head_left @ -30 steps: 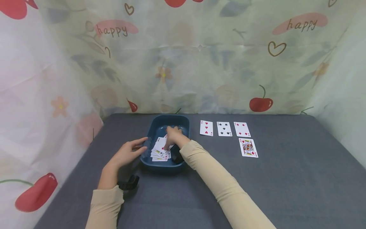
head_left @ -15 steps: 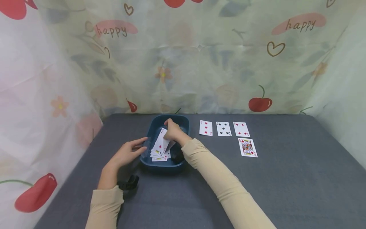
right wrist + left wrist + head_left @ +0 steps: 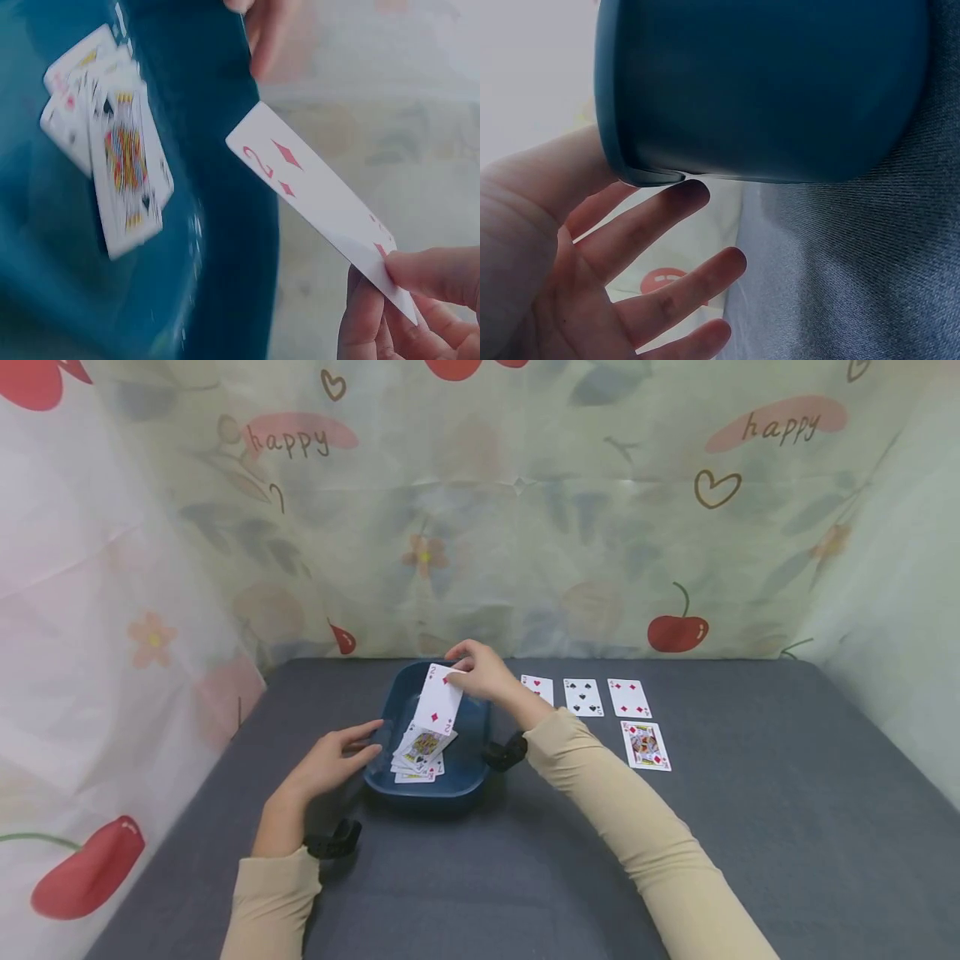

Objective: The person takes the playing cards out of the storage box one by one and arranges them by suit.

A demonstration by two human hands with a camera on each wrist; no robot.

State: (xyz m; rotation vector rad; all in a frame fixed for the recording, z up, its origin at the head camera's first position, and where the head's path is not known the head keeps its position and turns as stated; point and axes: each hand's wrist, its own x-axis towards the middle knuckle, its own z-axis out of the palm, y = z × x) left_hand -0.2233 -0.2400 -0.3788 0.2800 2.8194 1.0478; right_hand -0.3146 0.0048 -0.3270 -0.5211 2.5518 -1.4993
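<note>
My right hand (image 3: 483, 672) pinches a two of diamonds playing card (image 3: 438, 700) between thumb and fingers, lifted over the far part of a blue plastic tub (image 3: 471, 777). In the right wrist view the same card (image 3: 315, 195) slants away from the thumb. Beneath it, several face-up cards (image 3: 420, 750) lie in a loose pile in the tub, a spade face card (image 3: 126, 161) on top. My left hand (image 3: 330, 766) rests at the tub's left rim; the left wrist view shows its fingers (image 3: 649, 229) extended and spread beside the tub wall (image 3: 765, 90).
To the right of the tub, a heart card (image 3: 538, 687), a five of spades (image 3: 583, 697) and a four of diamonds (image 3: 630, 697) lie in a row, the heart partly behind the right arm. A king of diamonds (image 3: 646, 746) lies below the four on the grey tablecloth (image 3: 750, 827).
My right hand has picked the two of diamonds off the pile and raised it up and to the right, uncovering a face card. The left hand has stayed at the rim.
</note>
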